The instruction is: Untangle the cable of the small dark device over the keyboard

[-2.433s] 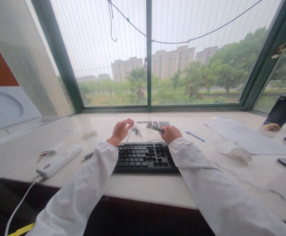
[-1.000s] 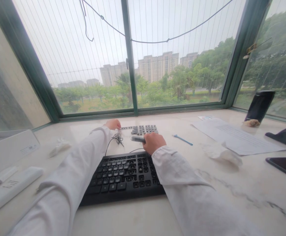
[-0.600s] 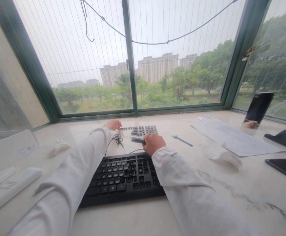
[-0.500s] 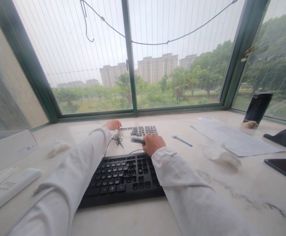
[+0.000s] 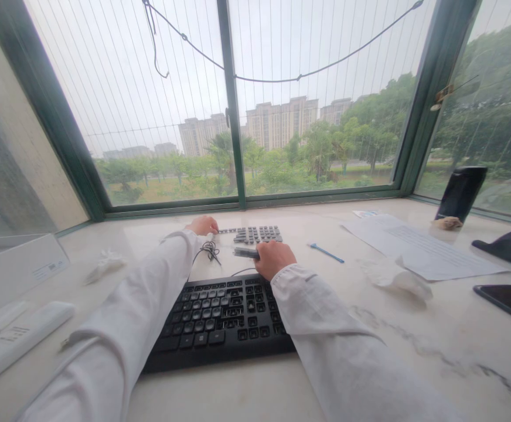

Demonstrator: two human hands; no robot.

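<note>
A black keyboard (image 5: 200,350) lies in front of me, with keycaps on its left part and bare key sockets on its middle and right. Behind it, loose dark keycaps (image 5: 258,234) are laid out in rows on the white surface. My left hand (image 5: 203,225) is at the left end of the back row, its fingers curled together; whatever is between the fingertips is too small to make out. My right hand (image 5: 275,259) hovers over the keyboard's back edge, closed around a short dark grey tool (image 5: 246,252) that points left. Its exact kind cannot be made out.
A bundled black cable (image 5: 210,251) lies behind the keyboard. To the right are a blue stick (image 5: 326,252), crumpled tissue (image 5: 398,280), printed paper (image 5: 418,243), a phone (image 5: 508,302) and a black cylinder (image 5: 463,193). A white box (image 5: 22,266) and power strip (image 5: 22,343) stand left.
My left hand has shifted very slightly right along the keycap row, its fingers drawn closer together. My right hand keeps its hold on the dark grey tool, almost still.
</note>
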